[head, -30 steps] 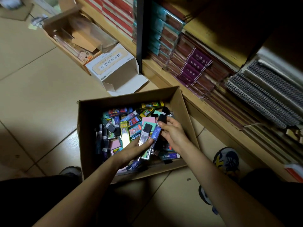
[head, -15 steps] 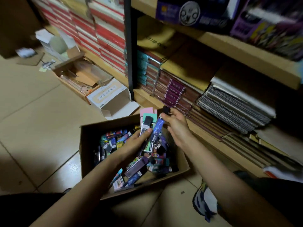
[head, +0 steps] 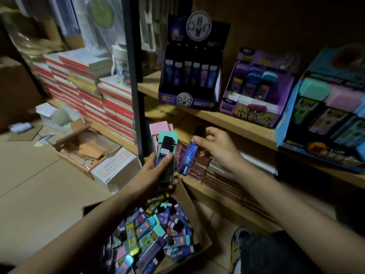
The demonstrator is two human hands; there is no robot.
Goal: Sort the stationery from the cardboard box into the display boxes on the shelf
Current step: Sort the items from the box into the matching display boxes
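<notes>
My left hand (head: 156, 175) grips a fanned stack of lead cases (head: 165, 149): a black-capped one in front, teal and pink ones behind. My right hand (head: 215, 147) pinches the black cap of a blue lead case (head: 188, 157), which hangs down beside the stack. Both hands are raised above the cardboard box (head: 189, 196) on the floor, which holds several colourful stationery packs. On the shelf above stand three display boxes: a dark purple one (head: 189, 99) with blue and purple cases, a violet one (head: 254, 109), and a blue one (head: 292, 135) at the right.
A black shelf upright (head: 134, 80) rises just left of my hands. Red-and-white book stacks (head: 114, 107) fill the left shelving. Notebooks (head: 215, 167) lie on the lower shelf. An open white carton (head: 116, 171) and a tray of scraps (head: 83, 149) sit on the tiled floor.
Both hands have lifted the cases out of the cardboard box and up towards the shelf. My view has tilted up, bringing the display boxes into sight.
</notes>
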